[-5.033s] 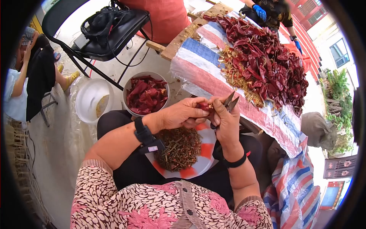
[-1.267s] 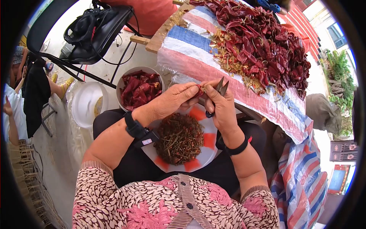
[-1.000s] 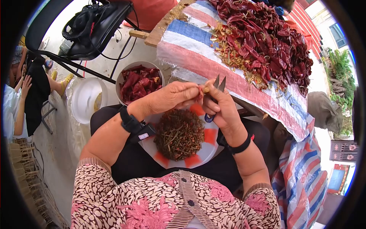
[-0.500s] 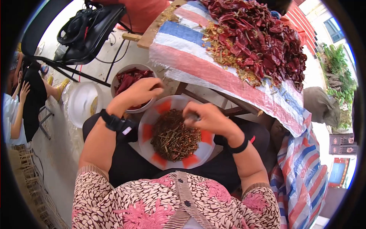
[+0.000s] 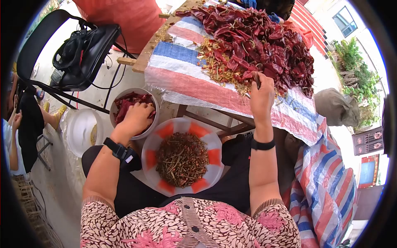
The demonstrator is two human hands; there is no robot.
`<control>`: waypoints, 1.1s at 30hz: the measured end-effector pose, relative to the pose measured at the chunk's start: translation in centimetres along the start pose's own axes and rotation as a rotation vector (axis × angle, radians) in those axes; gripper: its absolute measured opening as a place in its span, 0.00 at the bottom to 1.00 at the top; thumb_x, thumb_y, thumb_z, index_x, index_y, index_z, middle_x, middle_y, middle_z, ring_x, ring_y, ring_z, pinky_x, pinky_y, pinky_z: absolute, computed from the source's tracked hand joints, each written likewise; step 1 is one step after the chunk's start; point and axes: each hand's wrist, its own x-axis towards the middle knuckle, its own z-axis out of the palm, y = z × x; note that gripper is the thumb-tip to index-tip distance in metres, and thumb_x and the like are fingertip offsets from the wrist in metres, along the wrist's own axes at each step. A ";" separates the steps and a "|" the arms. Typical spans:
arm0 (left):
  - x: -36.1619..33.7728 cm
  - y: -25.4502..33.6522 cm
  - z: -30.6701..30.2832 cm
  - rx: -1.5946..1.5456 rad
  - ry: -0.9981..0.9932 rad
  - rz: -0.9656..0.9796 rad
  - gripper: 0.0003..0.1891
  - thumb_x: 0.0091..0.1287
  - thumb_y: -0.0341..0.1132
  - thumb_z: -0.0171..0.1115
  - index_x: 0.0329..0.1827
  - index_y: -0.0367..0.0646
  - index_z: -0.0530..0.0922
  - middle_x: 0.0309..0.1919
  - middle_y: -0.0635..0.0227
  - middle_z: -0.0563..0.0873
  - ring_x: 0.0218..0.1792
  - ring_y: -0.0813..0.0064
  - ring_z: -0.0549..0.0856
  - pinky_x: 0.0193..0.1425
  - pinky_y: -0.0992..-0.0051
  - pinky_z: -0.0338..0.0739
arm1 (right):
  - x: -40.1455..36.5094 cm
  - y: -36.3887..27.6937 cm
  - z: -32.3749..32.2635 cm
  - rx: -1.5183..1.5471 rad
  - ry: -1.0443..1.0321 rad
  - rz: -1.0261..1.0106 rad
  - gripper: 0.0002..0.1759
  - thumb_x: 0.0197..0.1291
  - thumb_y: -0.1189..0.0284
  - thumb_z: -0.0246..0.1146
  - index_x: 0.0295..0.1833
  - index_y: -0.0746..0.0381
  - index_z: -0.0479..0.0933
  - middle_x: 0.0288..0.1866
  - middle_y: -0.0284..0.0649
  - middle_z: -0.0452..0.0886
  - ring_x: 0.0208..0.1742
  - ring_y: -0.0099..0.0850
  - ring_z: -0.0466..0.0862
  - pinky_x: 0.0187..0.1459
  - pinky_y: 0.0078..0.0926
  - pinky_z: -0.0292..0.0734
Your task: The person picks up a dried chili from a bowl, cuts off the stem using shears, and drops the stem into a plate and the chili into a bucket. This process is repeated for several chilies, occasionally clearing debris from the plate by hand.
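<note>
My left hand [image 5: 137, 118] rests over the metal bowl [image 5: 117, 97] of trimmed red chilies [image 5: 126, 101], fingers curled down into it. My right hand [image 5: 261, 97] reaches to the near edge of the pile of dried red chilies [image 5: 256, 43] on the striped sheet [image 5: 198, 84], gripping the small scissors [image 5: 257, 79], whose blades point up among the chilies. On my lap sits a white and red plate [image 5: 209, 142] heaped with cut chili stems [image 5: 180, 159].
An empty white bowl [image 5: 78, 130] stands left of the metal bowl. A black folding chair [image 5: 78, 49] with a bag and cables is at the back left. Another person sits at the far left [image 5: 16, 132]; a blue-gloved hand [image 5: 250, 3] works at the pile's far side.
The hands were together, trimming a chili over the plate. Then the left hand went to the metal bowl and the right hand, with the scissors, reached out to the chili pile.
</note>
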 end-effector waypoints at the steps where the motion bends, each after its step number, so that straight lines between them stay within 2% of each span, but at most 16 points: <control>1: -0.1 0.4 0.2 -0.003 -0.011 0.021 0.24 0.56 0.36 0.65 0.58 0.45 0.77 0.49 0.54 0.80 0.55 0.51 0.76 0.59 0.58 0.71 | 0.5 0.9 0.4 -0.064 0.003 0.015 0.17 0.56 0.81 0.62 0.52 0.58 0.80 0.48 0.43 0.77 0.46 0.40 0.81 0.47 0.35 0.75; 2: -0.1 0.8 0.6 -0.006 -0.021 0.041 0.23 0.56 0.36 0.64 0.57 0.44 0.77 0.48 0.54 0.80 0.54 0.51 0.76 0.59 0.58 0.71 | 0.8 1.5 0.9 -0.061 -0.064 0.057 0.19 0.58 0.80 0.62 0.54 0.52 0.80 0.51 0.41 0.76 0.48 0.40 0.81 0.48 0.35 0.76; 5: 0.0 1.5 0.6 -0.085 -0.099 0.078 0.20 0.59 0.35 0.61 0.56 0.44 0.78 0.46 0.51 0.81 0.50 0.51 0.80 0.55 0.58 0.74 | 1.2 1.7 2.1 -0.115 -0.105 0.072 0.18 0.58 0.78 0.62 0.53 0.49 0.80 0.53 0.39 0.75 0.48 0.39 0.81 0.48 0.35 0.76; 8: 0.0 3.0 -0.6 -0.288 -0.209 0.088 0.19 0.61 0.35 0.61 0.55 0.40 0.77 0.46 0.47 0.81 0.47 0.50 0.82 0.52 0.62 0.77 | 1.5 1.4 2.5 -0.077 -0.009 0.083 0.14 0.58 0.75 0.65 0.50 0.51 0.81 0.53 0.38 0.74 0.48 0.39 0.81 0.47 0.33 0.76; 11: 0.3 3.2 -1.3 -0.477 -0.283 0.215 0.18 0.65 0.36 0.59 0.57 0.39 0.77 0.46 0.52 0.84 0.47 0.58 0.83 0.52 0.66 0.77 | 1.9 1.1 2.8 0.111 0.158 -0.013 0.09 0.60 0.76 0.64 0.47 0.58 0.82 0.51 0.40 0.76 0.49 0.35 0.80 0.49 0.31 0.75; 13: 0.1 4.3 -2.7 -0.783 -0.333 0.200 0.18 0.70 0.38 0.56 0.58 0.38 0.76 0.47 0.57 0.84 0.47 0.65 0.83 0.54 0.69 0.76 | 1.9 -0.6 2.1 0.259 0.246 -0.103 0.09 0.60 0.79 0.63 0.46 0.61 0.81 0.49 0.40 0.78 0.49 0.34 0.79 0.50 0.30 0.74; 14: 0.1 4.9 -3.2 -0.938 -0.355 0.190 0.18 0.72 0.39 0.55 0.59 0.38 0.76 0.47 0.59 0.85 0.47 0.69 0.83 0.55 0.70 0.76 | 1.4 -2.1 2.0 0.283 0.304 -0.217 0.11 0.58 0.84 0.62 0.45 0.61 0.82 0.47 0.41 0.79 0.46 0.32 0.80 0.45 0.29 0.76; 17: 0.2 5.8 -3.6 -1.383 -0.371 0.168 0.22 0.76 0.45 0.49 0.62 0.36 0.73 0.49 0.64 0.84 0.49 0.76 0.81 0.57 0.72 0.75 | -2.0 -6.6 1.7 0.366 0.136 -0.436 0.14 0.54 0.86 0.63 0.45 0.59 0.82 0.46 0.39 0.80 0.42 0.32 0.82 0.39 0.26 0.78; 18: -0.1 6.4 -4.2 -1.543 -0.363 0.164 0.24 0.77 0.47 0.48 0.64 0.37 0.71 0.53 0.64 0.82 0.51 0.75 0.81 0.58 0.72 0.75 | -3.5 -7.5 2.0 0.422 0.037 -0.485 0.17 0.50 0.86 0.63 0.45 0.58 0.83 0.46 0.39 0.80 0.41 0.31 0.82 0.38 0.26 0.79; 21: 0.3 6.8 -3.7 -1.901 -0.300 0.178 0.23 0.77 0.47 0.47 0.65 0.37 0.70 0.54 0.66 0.80 0.52 0.76 0.80 0.59 0.72 0.74 | -6.7 -9.4 3.8 0.535 -0.177 -0.656 0.23 0.40 0.87 0.65 0.45 0.57 0.83 0.48 0.38 0.81 0.43 0.32 0.83 0.40 0.24 0.81; 22: 0.3 6.8 -3.9 -1.937 -0.267 0.129 0.20 0.77 0.42 0.48 0.63 0.38 0.72 0.53 0.68 0.79 0.52 0.78 0.79 0.58 0.72 0.75 | -7.1 -10.0 3.6 0.450 -0.222 -0.720 0.25 0.37 0.87 0.65 0.45 0.57 0.82 0.48 0.38 0.81 0.44 0.33 0.84 0.41 0.25 0.81; 25: 0.6 6.1 -3.6 -1.941 -0.270 0.100 0.17 0.77 0.38 0.50 0.61 0.38 0.73 0.50 0.69 0.80 0.50 0.79 0.79 0.56 0.74 0.75 | -7.7 -10.6 3.8 0.529 -0.299 -0.652 0.24 0.37 0.85 0.65 0.45 0.57 0.82 0.49 0.39 0.80 0.44 0.34 0.84 0.41 0.25 0.81; 26: 0.8 5.9 -3.1 -1.934 -0.247 0.100 0.14 0.75 0.35 0.53 0.59 0.38 0.74 0.49 0.69 0.81 0.47 0.80 0.80 0.53 0.77 0.75 | -8.3 -10.4 3.4 0.688 -0.347 -0.405 0.18 0.48 0.83 0.66 0.47 0.59 0.81 0.48 0.37 0.78 0.37 0.27 0.83 0.34 0.20 0.79; 29: 0.6 6.1 -3.3 -1.890 -0.215 0.072 0.14 0.75 0.36 0.53 0.58 0.38 0.74 0.46 0.69 0.81 0.45 0.80 0.79 0.52 0.78 0.75 | -8.7 -10.9 3.4 1.077 -0.443 0.327 0.15 0.61 0.77 0.65 0.54 0.62 0.77 0.46 0.34 0.75 0.30 0.18 0.76 0.28 0.14 0.72; 30: 0.6 6.2 -3.5 -1.847 -0.222 0.068 0.14 0.75 0.36 0.54 0.58 0.38 0.74 0.46 0.69 0.81 0.45 0.79 0.79 0.51 0.78 0.75 | -8.4 -10.8 3.6 1.092 -0.488 0.309 0.18 0.66 0.70 0.64 0.58 0.64 0.72 0.40 0.31 0.73 0.26 0.13 0.69 0.24 0.11 0.65; 33: 0.5 6.5 -3.6 -1.783 -0.223 0.073 0.15 0.75 0.37 0.54 0.58 0.38 0.74 0.44 0.68 0.81 0.44 0.79 0.79 0.51 0.78 0.75 | -7.5 -10.5 3.3 1.160 -0.699 0.480 0.22 0.64 0.68 0.66 0.60 0.63 0.70 0.35 0.30 0.73 0.24 0.13 0.70 0.24 0.10 0.64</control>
